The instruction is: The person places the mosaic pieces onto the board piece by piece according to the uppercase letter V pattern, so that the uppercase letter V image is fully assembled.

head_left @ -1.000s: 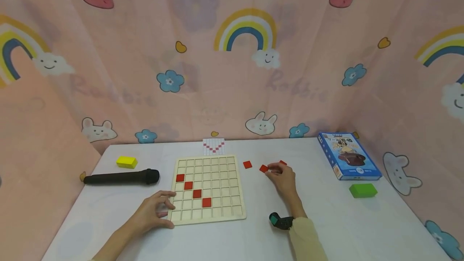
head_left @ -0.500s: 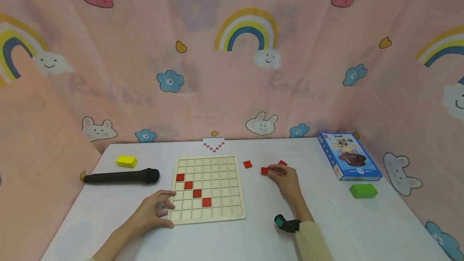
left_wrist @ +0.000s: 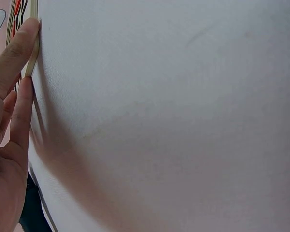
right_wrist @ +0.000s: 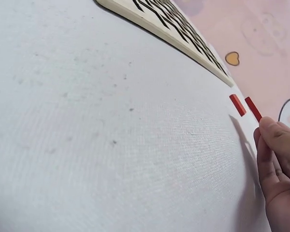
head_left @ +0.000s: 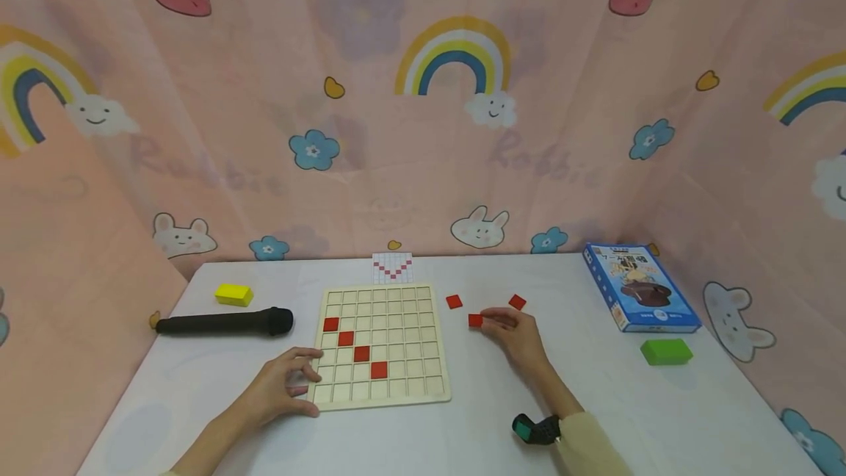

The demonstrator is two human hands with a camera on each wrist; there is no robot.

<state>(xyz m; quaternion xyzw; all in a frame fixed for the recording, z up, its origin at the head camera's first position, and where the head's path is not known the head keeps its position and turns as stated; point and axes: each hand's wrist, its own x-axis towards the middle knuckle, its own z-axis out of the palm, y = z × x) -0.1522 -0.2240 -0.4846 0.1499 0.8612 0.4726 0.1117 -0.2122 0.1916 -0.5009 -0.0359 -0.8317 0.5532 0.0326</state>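
A pale grid board (head_left: 403, 347) lies on the white table, with several red square tiles (head_left: 361, 354) set in a diagonal running down to the right. At its left edge rests my left hand (head_left: 272, 386), fingertips and thumb touching the side near the front corner. The left wrist view shows those fingers (left_wrist: 23, 46) against the board's edge. To the right of the board, my right hand (head_left: 518, 340) pinches a red tile (head_left: 475, 321) between thumb and fingertips. In the right wrist view, the held tile (right_wrist: 253, 109) appears thin and tilted, above its shadow on the table.
Two loose red tiles, one nearer the board (head_left: 454, 302) and one beyond the right hand (head_left: 518, 302), lie on the table. A pattern card (head_left: 393, 268) is behind the board. Around them are a microphone (head_left: 225, 322), a yellow block (head_left: 234, 294), a green block (head_left: 666, 352) and a blue box (head_left: 641, 289).
My right hand has taken the red tile slightly left and toward the front, uncovering the loose tile behind it. The left hand stays at the board's edge.
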